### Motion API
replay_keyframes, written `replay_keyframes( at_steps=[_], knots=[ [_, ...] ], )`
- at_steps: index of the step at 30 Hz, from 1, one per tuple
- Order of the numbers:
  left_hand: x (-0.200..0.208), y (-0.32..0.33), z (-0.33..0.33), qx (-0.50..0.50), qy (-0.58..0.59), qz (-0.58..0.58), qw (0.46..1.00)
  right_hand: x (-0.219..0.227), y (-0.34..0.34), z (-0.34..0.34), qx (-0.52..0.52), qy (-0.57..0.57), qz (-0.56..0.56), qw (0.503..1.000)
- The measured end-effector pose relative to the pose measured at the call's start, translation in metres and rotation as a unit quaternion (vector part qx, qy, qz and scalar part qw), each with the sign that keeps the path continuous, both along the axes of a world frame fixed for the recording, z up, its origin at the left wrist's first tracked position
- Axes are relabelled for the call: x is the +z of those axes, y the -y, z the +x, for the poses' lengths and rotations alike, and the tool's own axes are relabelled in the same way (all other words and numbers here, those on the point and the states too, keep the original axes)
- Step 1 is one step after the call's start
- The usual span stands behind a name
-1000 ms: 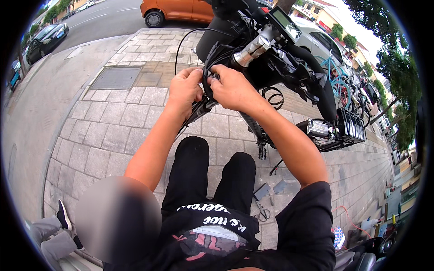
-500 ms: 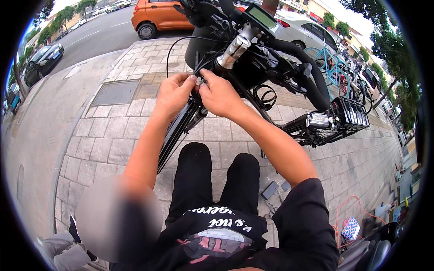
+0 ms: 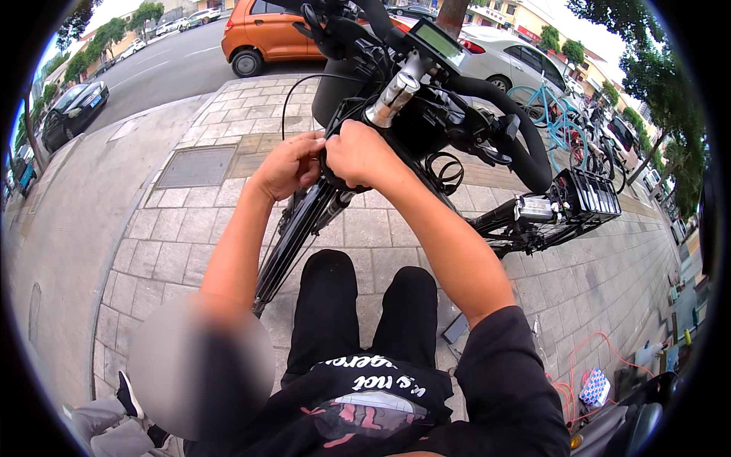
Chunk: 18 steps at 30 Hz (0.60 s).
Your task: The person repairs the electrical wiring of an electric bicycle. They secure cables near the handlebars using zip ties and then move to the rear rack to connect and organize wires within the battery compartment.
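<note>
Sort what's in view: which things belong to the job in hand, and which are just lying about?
Job in hand: left hand, right hand, black cables beside them, black bike.
Lying about, apparently: dark block, orange cord, checked package.

The left forearm (image 3: 236, 244) and the right forearm (image 3: 445, 232) reach forward and inward; the left hand (image 3: 289, 166), its fingers (image 3: 309, 144) bent, is just beside the right hand (image 3: 358, 155), which is curled, back upward (its fingertips are hidden)

A black short-sleeved T-shirt (image 3: 293, 419) fills the lower centre, bearing white lettering (image 3: 373, 382) and a pink-and-grey graphic (image 3: 373, 415). Above it are black trousers (image 3: 324, 305).
</note>
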<state>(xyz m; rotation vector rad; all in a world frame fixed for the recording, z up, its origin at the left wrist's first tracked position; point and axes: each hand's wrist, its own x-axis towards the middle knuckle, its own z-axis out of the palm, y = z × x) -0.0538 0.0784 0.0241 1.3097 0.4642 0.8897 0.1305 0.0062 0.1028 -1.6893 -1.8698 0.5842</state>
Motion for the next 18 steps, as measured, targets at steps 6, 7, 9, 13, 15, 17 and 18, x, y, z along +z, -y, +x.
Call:
replay_keyframes(
  at_steps=[6,7,9,13,15,17,18],
  knots=[
    [-0.006,-0.001,0.0,0.003,0.021,0.018,1.0,-0.061,-0.037,-0.015,-0.037,-0.171,0.234,0.956],
    [-0.008,-0.001,0.0,0.01,0.026,0.021,0.999,-0.061,-0.037,-0.017,-0.054,-0.161,0.238,0.956],
    [-0.011,0.0,-0.003,0.033,0.026,0.033,0.999,-0.047,-0.014,-0.023,-0.06,-0.183,0.208,0.959],
    [-0.016,0.001,0.002,0.061,0.062,0.023,0.996,-0.057,-0.003,-0.023,-0.05,-0.199,0.223,0.953],
    [-0.021,-0.003,0.004,0.059,0.057,0.025,0.996,-0.059,0.004,-0.018,-0.046,-0.186,0.246,0.95],
    [-0.02,-0.002,0.005,0.047,0.057,0.023,0.997,-0.06,0.01,-0.013,-0.031,-0.149,0.271,0.95],
    [-0.019,0.0,0.006,0.048,0.056,0.023,0.997,-0.06,0.011,-0.01,-0.023,-0.132,0.283,0.95]
  ],
)
